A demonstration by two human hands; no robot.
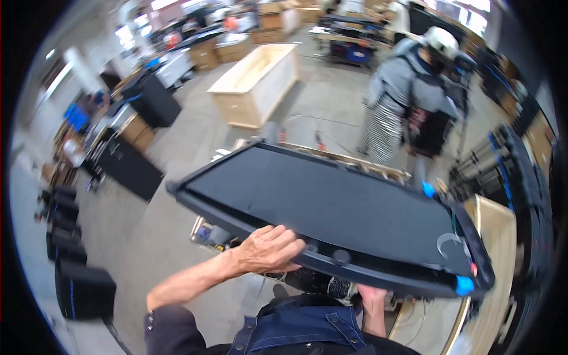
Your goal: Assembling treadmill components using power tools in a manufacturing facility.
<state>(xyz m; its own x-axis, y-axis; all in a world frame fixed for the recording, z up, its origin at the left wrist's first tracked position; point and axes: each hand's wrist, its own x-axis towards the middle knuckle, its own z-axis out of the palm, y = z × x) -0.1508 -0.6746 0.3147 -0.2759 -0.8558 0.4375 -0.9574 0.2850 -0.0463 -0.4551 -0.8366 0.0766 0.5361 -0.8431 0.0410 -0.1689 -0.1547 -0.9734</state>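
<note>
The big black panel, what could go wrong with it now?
The black panel might tip, since the left hand and right hand are both at its near side. The white curved strip on it could slide if loose. The person beyond might get bumped if it swings.

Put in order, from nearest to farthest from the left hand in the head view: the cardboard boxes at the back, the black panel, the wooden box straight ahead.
1. Black panel: gripped by the left hand.
2. Wooden box: on the floor ahead.
3. Cardboard boxes: at the back, beyond it.

free floor (133, 245) left, black panel (319, 204) ahead
</note>
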